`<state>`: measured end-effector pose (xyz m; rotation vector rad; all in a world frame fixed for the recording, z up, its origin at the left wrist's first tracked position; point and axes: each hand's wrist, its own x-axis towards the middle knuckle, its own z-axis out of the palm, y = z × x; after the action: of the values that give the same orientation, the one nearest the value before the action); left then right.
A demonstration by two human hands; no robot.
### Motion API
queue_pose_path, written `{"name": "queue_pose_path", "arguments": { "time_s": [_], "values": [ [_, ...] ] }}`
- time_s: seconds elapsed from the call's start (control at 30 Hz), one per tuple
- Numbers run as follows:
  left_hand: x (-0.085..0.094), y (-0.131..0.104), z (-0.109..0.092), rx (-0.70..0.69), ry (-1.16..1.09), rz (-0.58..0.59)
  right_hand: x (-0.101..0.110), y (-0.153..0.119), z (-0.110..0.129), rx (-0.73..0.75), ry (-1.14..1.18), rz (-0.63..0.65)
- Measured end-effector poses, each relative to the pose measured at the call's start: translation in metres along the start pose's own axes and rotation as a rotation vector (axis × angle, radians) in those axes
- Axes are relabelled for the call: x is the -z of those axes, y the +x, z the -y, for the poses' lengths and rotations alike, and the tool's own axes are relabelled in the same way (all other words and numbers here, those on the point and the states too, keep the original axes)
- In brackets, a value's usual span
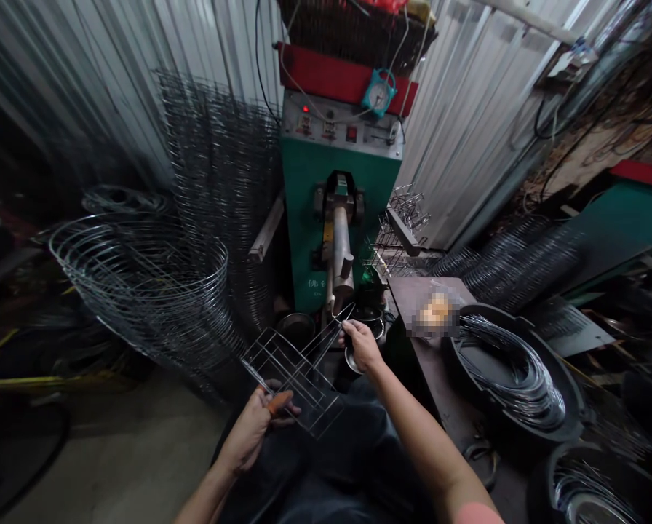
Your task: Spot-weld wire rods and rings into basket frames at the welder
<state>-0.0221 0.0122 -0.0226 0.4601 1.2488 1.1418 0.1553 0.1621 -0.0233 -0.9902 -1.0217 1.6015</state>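
Note:
My left hand (257, 426) is closed on the near left edge of a wire rack (296, 375), a flat grid of thin metal rods. Something orange (280, 402) shows at its thumb; whether it is a finger cover or a held piece I cannot tell. My right hand (362, 343) pinches thin wire at the rack's far end, just below the tip of a spot welding machine (341, 247). The wire there reaches the lower electrode, and the exact contact is too small to make out. Dark cloth covers my lap under the rack.
Stacked wire rings (140, 284) stand to the left, with tall wire mesh (211, 160) behind. On the right, a small table (432, 371) is beside a black tub (571, 407) of wire hoops. A turquoise clock (379, 94) hangs on the machine's top.

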Motion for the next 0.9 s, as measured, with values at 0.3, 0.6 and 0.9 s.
{"name": "queue_pose_path", "arguments": {
  "time_s": [0.3, 0.6, 0.9],
  "values": [
    [-0.01, -0.011, -0.019, 0.002, -0.052, -0.001, -0.006, 0.01, 0.01, -0.074, -0.005, -0.021],
    [-0.013, -0.005, 0.002, -0.073, -0.121, -0.049, 0.027, -0.081, -0.002, -0.101, -0.396, 0.339],
    [-0.017, -0.004, 0.004, -0.117, -0.18, -0.029, 0.027, -0.089, -0.021, 0.03, -0.49, 0.244]
  ]
}}
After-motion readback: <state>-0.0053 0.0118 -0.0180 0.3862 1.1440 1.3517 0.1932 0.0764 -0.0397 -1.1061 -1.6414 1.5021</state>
